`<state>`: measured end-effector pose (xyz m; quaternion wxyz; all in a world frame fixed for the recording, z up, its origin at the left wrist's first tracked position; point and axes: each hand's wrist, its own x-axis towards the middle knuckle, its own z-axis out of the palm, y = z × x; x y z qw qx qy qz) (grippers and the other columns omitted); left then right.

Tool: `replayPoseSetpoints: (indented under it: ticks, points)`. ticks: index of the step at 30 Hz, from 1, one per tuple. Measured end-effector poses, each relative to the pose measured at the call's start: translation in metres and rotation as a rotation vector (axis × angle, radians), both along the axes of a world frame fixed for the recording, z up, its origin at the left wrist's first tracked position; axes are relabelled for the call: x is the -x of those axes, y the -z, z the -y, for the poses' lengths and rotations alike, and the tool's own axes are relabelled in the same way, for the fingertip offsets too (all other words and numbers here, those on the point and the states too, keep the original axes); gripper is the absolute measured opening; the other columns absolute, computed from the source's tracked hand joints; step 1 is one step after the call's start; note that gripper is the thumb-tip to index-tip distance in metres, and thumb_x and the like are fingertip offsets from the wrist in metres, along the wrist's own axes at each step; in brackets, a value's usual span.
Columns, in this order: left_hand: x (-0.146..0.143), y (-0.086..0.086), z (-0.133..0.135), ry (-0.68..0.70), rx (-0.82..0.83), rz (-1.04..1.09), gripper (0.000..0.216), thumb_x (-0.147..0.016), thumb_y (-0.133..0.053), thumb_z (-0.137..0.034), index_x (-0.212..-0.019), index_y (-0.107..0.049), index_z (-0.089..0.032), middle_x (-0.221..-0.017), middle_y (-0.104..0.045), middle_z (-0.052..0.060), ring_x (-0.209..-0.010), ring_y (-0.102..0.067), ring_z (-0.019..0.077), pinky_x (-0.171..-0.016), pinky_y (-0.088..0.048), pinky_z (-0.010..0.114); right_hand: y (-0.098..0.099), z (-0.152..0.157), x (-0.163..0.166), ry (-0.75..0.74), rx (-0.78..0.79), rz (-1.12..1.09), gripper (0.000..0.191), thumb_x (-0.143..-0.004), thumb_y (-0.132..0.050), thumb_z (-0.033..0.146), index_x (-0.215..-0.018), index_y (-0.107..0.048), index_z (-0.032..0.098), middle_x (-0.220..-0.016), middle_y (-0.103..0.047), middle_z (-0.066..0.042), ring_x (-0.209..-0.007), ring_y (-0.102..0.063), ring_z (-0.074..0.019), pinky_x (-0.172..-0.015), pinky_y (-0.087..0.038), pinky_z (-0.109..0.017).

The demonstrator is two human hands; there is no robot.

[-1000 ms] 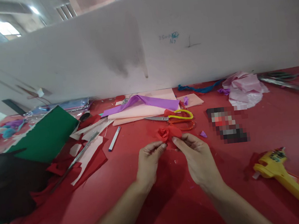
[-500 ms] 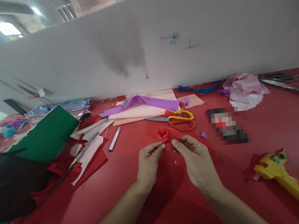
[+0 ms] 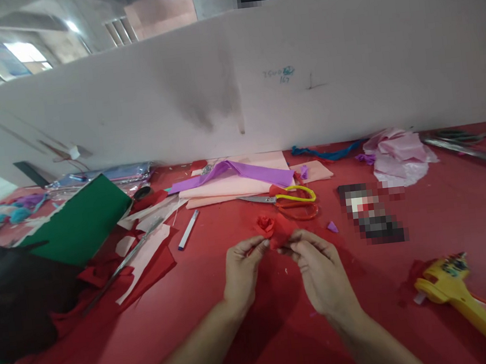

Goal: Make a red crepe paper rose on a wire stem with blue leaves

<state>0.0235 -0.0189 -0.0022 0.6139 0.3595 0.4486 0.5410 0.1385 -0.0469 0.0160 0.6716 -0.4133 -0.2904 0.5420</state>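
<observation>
A small red crepe-paper flower (image 3: 269,226) with a rolled centre sits between my two hands over the red table (image 3: 445,207). My left hand (image 3: 242,272) pinches the paper's near left edge with thumb and fingers closed. My right hand (image 3: 319,269) pinches the right edge, fingers curled. Just beyond the flower lie scissors (image 3: 290,199) with yellow and orange handles.
Pink and purple paper sheets (image 3: 234,180) lie by the white partition. A green sheet (image 3: 79,219), red and pink scraps and a long metal rod (image 3: 125,261) are at left. A yellow glue gun (image 3: 463,298) lies at right, pale pink tissue (image 3: 399,154) at the far right.
My hands and the red flower have come slightly nearer me, and my right fingers have curled tighter on the paper. The view has tilted up a little.
</observation>
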Motion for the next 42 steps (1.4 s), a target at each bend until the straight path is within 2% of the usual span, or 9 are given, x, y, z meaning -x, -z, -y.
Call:
replayPoseSetpoints:
  ticks: [7,11,16,21,28,32,36,42]
  points:
    - [0.001,0.000,0.001,-0.013,-0.048,-0.079,0.015,-0.064,-0.075,-0.024,-0.078,-0.076,-0.018,-0.078,-0.075,0.005,-0.073,-0.063,0.0148,-0.078,-0.047,0.028,0.003,-0.003,-0.002,-0.065,0.001,0.087,0.012,-0.075,-0.063,0.017,-0.078,-0.073,0.022,-0.076,-0.070,0.000,-0.074,-0.060,-0.0149,-0.075,-0.046,-0.030]
    - [0.002,-0.001,0.001,-0.018,-0.050,-0.088,0.014,-0.064,-0.074,-0.024,-0.078,-0.077,-0.018,-0.078,-0.075,0.004,-0.071,-0.063,0.0145,-0.077,-0.048,0.028,0.003,-0.004,-0.001,-0.058,0.029,0.125,0.011,-0.071,-0.068,0.017,-0.079,-0.073,0.023,-0.077,-0.070,0.001,-0.073,-0.059,-0.0131,-0.073,-0.047,-0.027]
    - [0.003,-0.001,0.001,-0.007,-0.059,-0.126,0.014,-0.067,-0.072,-0.023,-0.079,-0.077,-0.018,-0.078,-0.075,0.004,-0.070,-0.063,0.0143,-0.075,-0.048,0.027,-0.002,-0.005,0.000,-0.053,0.045,0.164,0.013,-0.065,-0.073,0.018,-0.077,-0.071,0.023,-0.078,-0.071,0.001,-0.078,-0.062,-0.0149,-0.078,-0.048,-0.029]
    - [0.004,0.002,0.001,0.019,-0.120,-0.171,0.015,-0.071,-0.068,-0.024,-0.082,-0.076,-0.018,-0.082,-0.075,0.005,-0.074,-0.063,0.0160,-0.077,-0.048,0.029,0.000,-0.006,-0.002,-0.050,0.060,0.230,0.018,-0.066,-0.074,0.024,-0.084,-0.071,0.024,-0.083,-0.072,0.000,-0.081,-0.063,-0.0170,-0.078,-0.048,-0.030]
    - [0.005,0.004,0.000,0.019,-0.186,-0.234,0.015,-0.073,-0.066,-0.023,-0.084,-0.076,-0.020,-0.082,-0.074,0.004,-0.075,-0.062,0.0158,-0.077,-0.048,0.028,0.003,-0.007,-0.003,-0.057,0.037,0.271,0.022,-0.068,-0.073,0.026,-0.089,-0.072,0.024,-0.086,-0.071,-0.002,-0.085,-0.063,-0.0198,-0.080,-0.048,-0.033]
    - [0.007,0.006,0.001,0.068,-0.227,-0.246,0.018,-0.076,-0.064,-0.025,-0.090,-0.076,-0.021,-0.084,-0.073,0.004,-0.078,-0.062,0.0166,-0.078,-0.047,0.029,0.002,-0.007,-0.003,-0.042,0.021,0.354,0.023,-0.070,-0.072,0.030,-0.092,-0.072,0.023,-0.089,-0.069,-0.003,-0.086,-0.061,-0.0205,-0.081,-0.048,-0.034]
    - [0.008,0.007,0.000,0.092,-0.254,-0.238,0.020,-0.077,-0.063,-0.027,-0.093,-0.076,-0.023,-0.087,-0.073,0.004,-0.081,-0.061,0.0176,-0.080,-0.047,0.029,0.001,-0.006,-0.004,-0.040,-0.012,0.418,0.015,-0.072,-0.070,0.031,-0.085,-0.072,0.023,-0.095,-0.067,-0.004,-0.089,-0.059,-0.0207,-0.081,-0.047,-0.034]
    - [0.010,0.007,-0.001,0.109,-0.303,-0.268,0.019,-0.078,-0.062,-0.025,-0.090,-0.076,-0.024,-0.084,-0.071,0.005,-0.081,-0.060,0.0185,-0.081,-0.046,0.030,0.002,-0.005,-0.009,-0.068,-0.099,0.558,0.011,-0.075,-0.067,0.025,-0.085,-0.071,0.024,-0.098,-0.065,-0.003,-0.090,-0.058,-0.0209,-0.079,-0.046,-0.034]
